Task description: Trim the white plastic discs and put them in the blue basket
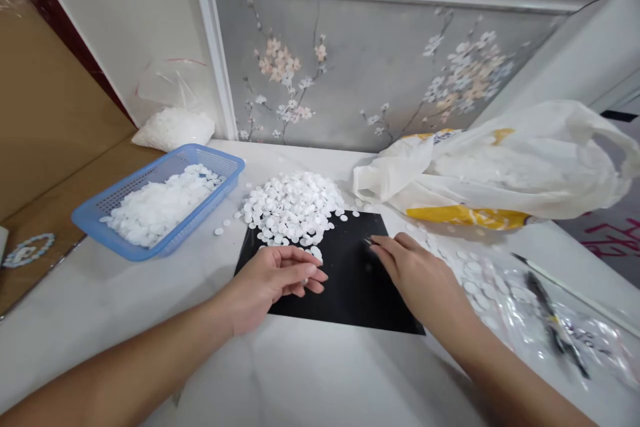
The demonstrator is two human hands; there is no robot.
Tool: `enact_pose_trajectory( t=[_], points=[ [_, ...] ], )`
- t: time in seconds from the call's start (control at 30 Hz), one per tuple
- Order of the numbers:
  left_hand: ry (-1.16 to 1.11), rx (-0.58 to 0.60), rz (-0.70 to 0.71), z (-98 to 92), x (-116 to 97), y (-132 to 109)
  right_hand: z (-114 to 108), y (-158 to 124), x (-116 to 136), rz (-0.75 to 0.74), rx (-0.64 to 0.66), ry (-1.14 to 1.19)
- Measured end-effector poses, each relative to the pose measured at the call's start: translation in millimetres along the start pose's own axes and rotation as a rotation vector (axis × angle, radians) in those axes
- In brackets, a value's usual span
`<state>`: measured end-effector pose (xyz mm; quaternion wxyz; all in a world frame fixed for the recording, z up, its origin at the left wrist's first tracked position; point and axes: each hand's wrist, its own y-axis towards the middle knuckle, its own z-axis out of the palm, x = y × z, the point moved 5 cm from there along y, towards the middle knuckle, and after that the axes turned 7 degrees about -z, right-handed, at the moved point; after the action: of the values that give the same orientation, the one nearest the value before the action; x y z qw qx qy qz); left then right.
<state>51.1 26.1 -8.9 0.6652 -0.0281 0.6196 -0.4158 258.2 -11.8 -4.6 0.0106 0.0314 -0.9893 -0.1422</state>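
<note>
My left hand (280, 273) hovers over the left part of a black sheet (350, 287), fingers curled and thumb bent against them. A small pale bit shows beneath the thumb, too small to name. Several white discs lie just beyond the index finger, at the near edge of a heap of white discs (295, 203). Over the sheet's right side, my right hand (415, 270) is closed in a pinch. Something small and dark with a glint shows at its fingertips, blurred. The heap covers the sheet's far left corner and spreads onto the pale tabletop.
A blue basket (145, 250) of white discs stands at left, with a clear bag (175, 128) of white pieces behind it. A white and yellow plastic bag (490, 180) lies at back right. Plastic packets, a black pen-like tool (550, 313) and a white stick (575, 293) lie right.
</note>
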Motion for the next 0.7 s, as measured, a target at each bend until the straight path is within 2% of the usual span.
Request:
enact_pose_trajectory(
  t=[0.07, 0.13, 0.27, 0.37, 0.47, 0.57, 0.7],
  points=[
    [0.026, -0.058, 0.069, -10.9, -10.3, 2.8, 7.1, 1.5, -11.6, 0.054, 0.061, -0.052],
    [0.048, -0.116, 0.155, -23.1, -21.5, 5.2, 9.2, 2.2, -15.2, 0.046, 0.08, -0.106],
    [0.018, -0.173, 0.186, -41.3, -31.8, 8.8, 1.0, 6.6, -2.0, -0.088, -0.019, -0.162],
    [0.048, -0.168, 0.167, -45.3, -31.3, 11.0, -1.9, 14.6, 19.8, -0.177, -0.041, 0.102],
    [0.129, -0.168, 0.144, -45.9, -27.5, 13.5, 4.3, 24.1, 46.8, -0.208, 0.047, 0.416],
    [0.373, -0.175, 0.216, -42.9, -27.4, 13.4, 10.0, 29.9, 67.9, -0.207, 0.094, 0.545],
    [0.914, -0.261, 0.357, -31.1, -27.7, 5.3, 13.3, 28.5, 76.4, -0.205, 0.171, 0.654]
  ],
)
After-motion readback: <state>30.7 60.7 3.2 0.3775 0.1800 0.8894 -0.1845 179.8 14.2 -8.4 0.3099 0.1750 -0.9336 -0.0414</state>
